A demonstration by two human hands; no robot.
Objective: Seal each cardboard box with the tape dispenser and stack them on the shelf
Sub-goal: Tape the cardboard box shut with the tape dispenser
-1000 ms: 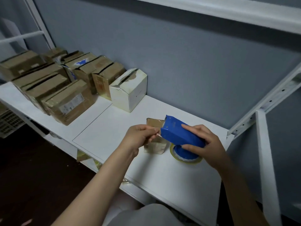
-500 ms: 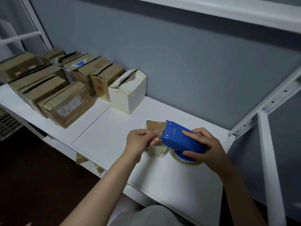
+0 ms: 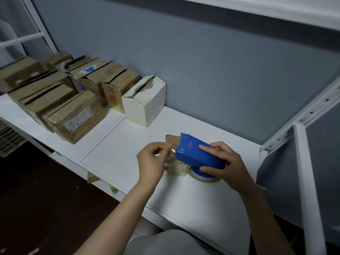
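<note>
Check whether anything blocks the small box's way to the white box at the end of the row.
Nothing visible does: only bare shelf lies between the small box and the white box. The right hand holds the tape dispenser over it.

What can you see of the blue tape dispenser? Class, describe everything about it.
The tape dispenser is a bright blue, smooth body that looks like plastic, with two small rivets and faint lettering on its top face. It is held tilted, its cutting end pointing left over a small cardboard box. A roll of tape, blue core with yellowish rim, shows beneath it. The right hand grips its body; the left hand pinches the clear tape end coming from its mouth.
</note>
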